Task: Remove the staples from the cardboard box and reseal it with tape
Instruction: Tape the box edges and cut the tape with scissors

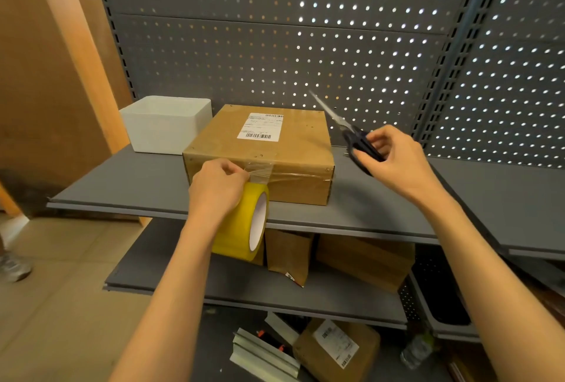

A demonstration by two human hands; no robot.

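Observation:
A brown cardboard box (269, 149) with a white shipping label lies on the grey shelf (382, 204). Clear tape runs across its top and down its front face. My left hand (218, 185) grips a yellow tape roll (244, 225) at the box's front left corner, and a strip of tape stretches from the roll to the box. My right hand (394, 156) holds dark-handled scissors (351, 133) to the right of the box, blades pointing up and left above the box's right edge.
A white square bin (166, 127) stands behind and left of the box. A perforated grey back panel (305, 45) rises behind. Brown packages (360, 262) lie on the lower shelf, another parcel (333, 351) sits near the floor. A wooden panel (46, 75) stands at left.

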